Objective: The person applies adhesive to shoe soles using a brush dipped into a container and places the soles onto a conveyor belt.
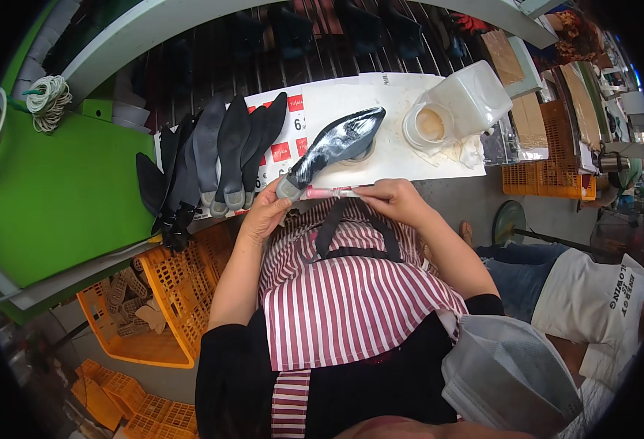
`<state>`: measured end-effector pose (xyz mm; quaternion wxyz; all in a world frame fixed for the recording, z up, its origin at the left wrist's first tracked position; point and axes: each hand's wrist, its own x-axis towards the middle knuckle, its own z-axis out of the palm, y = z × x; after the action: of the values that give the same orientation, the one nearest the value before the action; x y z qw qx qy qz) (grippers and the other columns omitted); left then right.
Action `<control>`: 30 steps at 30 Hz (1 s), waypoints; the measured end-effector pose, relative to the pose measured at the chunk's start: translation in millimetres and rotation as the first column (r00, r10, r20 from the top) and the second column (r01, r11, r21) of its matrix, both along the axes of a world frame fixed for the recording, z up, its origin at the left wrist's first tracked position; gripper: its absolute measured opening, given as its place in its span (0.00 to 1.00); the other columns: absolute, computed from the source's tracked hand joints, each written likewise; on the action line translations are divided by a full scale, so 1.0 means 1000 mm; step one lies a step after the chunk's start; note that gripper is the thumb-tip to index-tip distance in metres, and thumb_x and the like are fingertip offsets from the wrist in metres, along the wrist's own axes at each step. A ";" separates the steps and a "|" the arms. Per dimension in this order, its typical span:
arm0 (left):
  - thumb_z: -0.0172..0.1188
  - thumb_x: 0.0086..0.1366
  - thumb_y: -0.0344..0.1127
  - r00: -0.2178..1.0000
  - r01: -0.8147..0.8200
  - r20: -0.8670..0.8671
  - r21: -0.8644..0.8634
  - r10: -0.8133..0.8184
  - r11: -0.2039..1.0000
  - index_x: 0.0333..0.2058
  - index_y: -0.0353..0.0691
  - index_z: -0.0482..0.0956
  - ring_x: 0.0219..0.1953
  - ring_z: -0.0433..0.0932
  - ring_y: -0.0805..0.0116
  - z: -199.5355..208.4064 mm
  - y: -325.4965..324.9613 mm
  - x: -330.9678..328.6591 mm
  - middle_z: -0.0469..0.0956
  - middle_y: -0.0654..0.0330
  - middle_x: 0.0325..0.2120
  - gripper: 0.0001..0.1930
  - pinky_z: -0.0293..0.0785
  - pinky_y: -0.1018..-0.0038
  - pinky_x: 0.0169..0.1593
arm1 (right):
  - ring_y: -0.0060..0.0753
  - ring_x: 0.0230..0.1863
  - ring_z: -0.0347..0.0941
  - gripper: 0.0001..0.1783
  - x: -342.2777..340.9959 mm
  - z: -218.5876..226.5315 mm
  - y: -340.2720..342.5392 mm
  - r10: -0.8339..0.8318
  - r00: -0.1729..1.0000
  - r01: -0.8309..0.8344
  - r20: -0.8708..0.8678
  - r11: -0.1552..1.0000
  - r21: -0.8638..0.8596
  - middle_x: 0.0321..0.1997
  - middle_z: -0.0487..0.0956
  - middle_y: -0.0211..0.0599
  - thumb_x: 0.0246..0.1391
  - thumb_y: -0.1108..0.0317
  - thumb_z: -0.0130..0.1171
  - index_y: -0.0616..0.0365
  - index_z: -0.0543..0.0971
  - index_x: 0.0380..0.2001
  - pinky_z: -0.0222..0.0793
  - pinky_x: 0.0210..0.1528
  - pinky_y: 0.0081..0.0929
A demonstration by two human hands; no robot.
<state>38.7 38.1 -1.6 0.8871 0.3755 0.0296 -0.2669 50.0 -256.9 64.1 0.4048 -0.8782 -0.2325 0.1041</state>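
My left hand [265, 212] pinches a black shoe sole [342, 140] by its grey heel end. The sole slants up to the right over the table, and its face shines as if wet. A round container [363, 156] shows partly from behind the sole. My right hand [393, 199] is closed on a slim brush-like tool [320, 193] with a pink end, held low at the table's near edge; its tip is hard to make out. Left of the sole, several matte dark soles [232, 150] lie overlapping, grey heels toward me.
A white plastic jug [472, 95] adjoins a cup [430, 123] of pale liquid on the paper-covered table [336, 95]. A green board [51, 197] lies left. An orange crate [183, 307] of soles stands below left. Metal rollers run behind; a person [578, 293] is at right.
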 end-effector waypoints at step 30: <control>0.64 0.50 0.24 0.989 0.132 -0.074 0.017 -0.130 0.991 0.60 0.36 0.54 0.52 0.66 0.73 0.021 -0.047 -0.028 0.66 0.63 0.50 0.39 0.59 0.77 0.56 | 0.37 0.26 0.75 0.15 -0.050 -0.014 0.006 -0.472 0.874 0.467 0.117 0.882 0.069 0.28 0.78 0.45 0.51 0.71 0.56 0.52 0.77 0.44 0.69 0.30 0.26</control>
<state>10.6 -8.9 19.2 0.8618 0.3763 0.0398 -0.3378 0.0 -250.7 50.5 0.4189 -0.9052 -0.0405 -0.0590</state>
